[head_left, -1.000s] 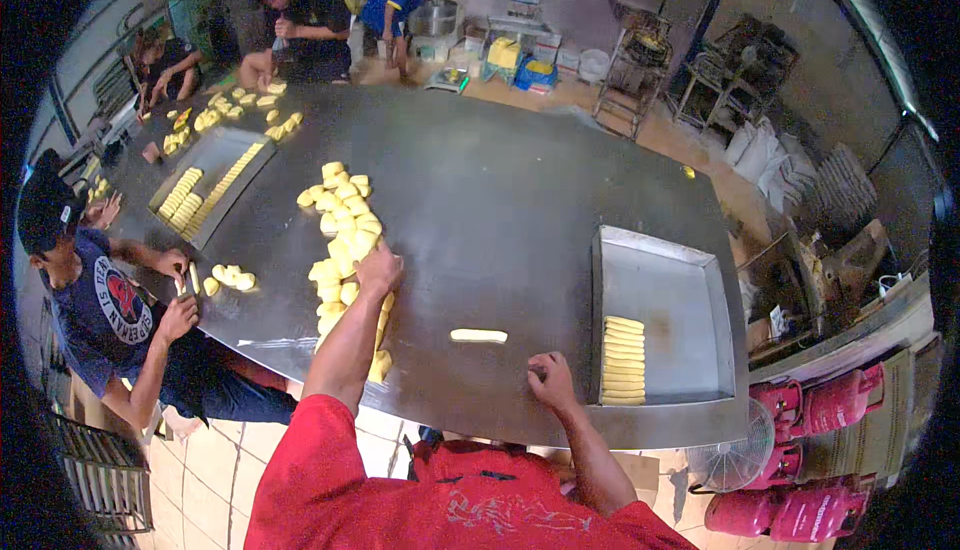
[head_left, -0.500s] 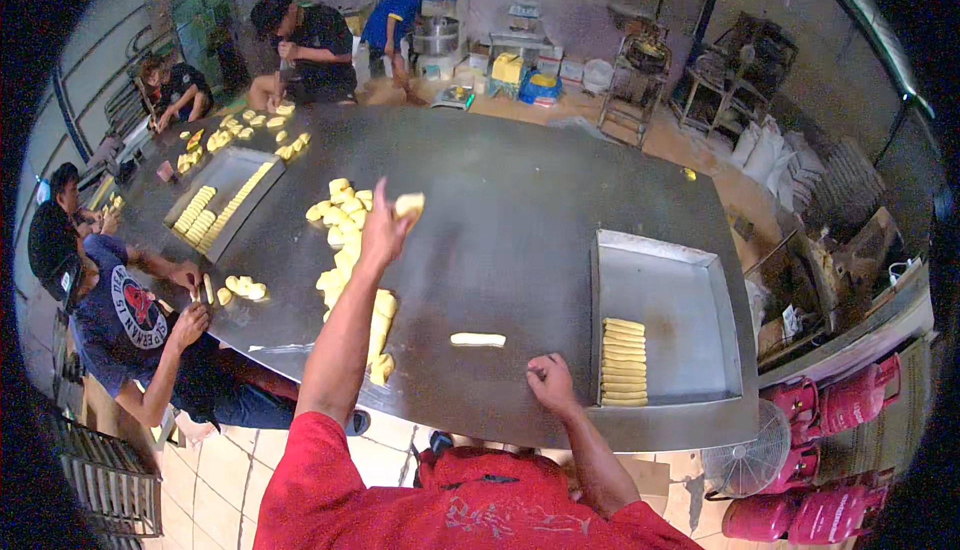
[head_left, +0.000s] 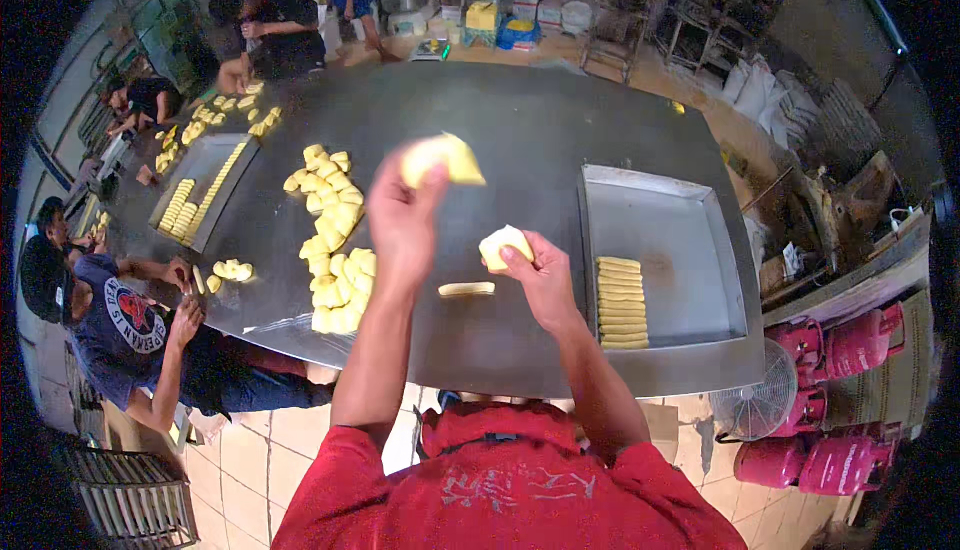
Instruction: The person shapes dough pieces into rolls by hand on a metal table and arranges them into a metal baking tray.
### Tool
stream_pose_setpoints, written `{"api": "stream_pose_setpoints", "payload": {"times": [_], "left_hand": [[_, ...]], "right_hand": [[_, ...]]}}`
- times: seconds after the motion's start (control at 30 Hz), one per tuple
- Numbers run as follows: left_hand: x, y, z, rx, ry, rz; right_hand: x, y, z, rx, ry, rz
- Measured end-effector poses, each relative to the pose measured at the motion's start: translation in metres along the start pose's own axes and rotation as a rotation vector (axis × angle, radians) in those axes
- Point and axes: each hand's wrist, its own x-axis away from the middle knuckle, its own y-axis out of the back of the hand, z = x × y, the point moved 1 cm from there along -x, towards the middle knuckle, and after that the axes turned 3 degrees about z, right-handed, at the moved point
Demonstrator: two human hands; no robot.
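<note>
My left hand (head_left: 402, 215) is raised over the middle of the steel table (head_left: 480, 110), pinching a pale yellow piece of dough (head_left: 455, 160); motion blurs it slightly. Lower and to the right, my right hand (head_left: 548, 275) is closed on another piece of dough (head_left: 503, 246), thumb across its face. Just left of and below that hand, a single dough stick (head_left: 466, 290) lies on the table. Left of my left forearm spreads a heap of dough pieces (head_left: 335, 215). To the right of my right hand, a row of dough sticks (head_left: 622, 302) lines the left side of a metal tray (head_left: 695, 280).
A second tray (head_left: 216, 160) with dough sticks stands at the far left. A co-worker in a dark T-shirt (head_left: 110, 320) handles dough at the left edge; other people work beyond. A standing fan (head_left: 757, 395) and pink gas cylinders (head_left: 845, 465) are at lower right.
My right hand has lifted off the table and now holds a piece of dough. My left hand has come nearer and rightward from beyond the heap, still holding dough. The view has shifted.
</note>
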Motion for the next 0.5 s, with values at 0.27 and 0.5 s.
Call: {"api": "stream_pose_setpoints", "payload": {"times": [0.27,0.5], "left_hand": [[0.012,0.058,0.125,-0.938,-0.209,-0.031],[0.136,0.003,0.144,-0.073,0.611,0.43]], "right_hand": [[0.042,0.029,-0.043,0.13,-0.07,-0.137],[0.064,0.042,-0.077,-0.069,-0.315,-0.101]]}}
